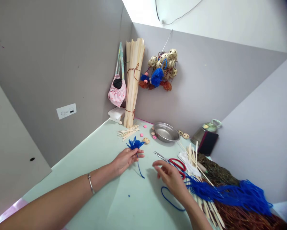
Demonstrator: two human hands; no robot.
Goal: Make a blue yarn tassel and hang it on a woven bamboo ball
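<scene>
My left hand (124, 160) pinches a small blue yarn tassel (134, 143) by its base, with a blue thread tail (140, 170) hanging onto the pale green table (90, 166). My right hand (170, 177) hovers to the right of it, fingers loosely curled and apart, holding nothing. Red-handled scissors (173, 161) lie open just beyond my right hand. A loop of blue yarn (168, 198) rests under my right wrist. A thick bundle of blue yarn (231, 193) spreads out on the right.
A metal bowl (166, 132) sits at the back, with pink and tan beads (147, 137) near it. Bamboo sticks (129, 131) lie loose; a tall tied bundle (133, 80) leans in the corner. Woven balls with tassels (162, 68) and a pink pouch (117, 91) hang on the wall.
</scene>
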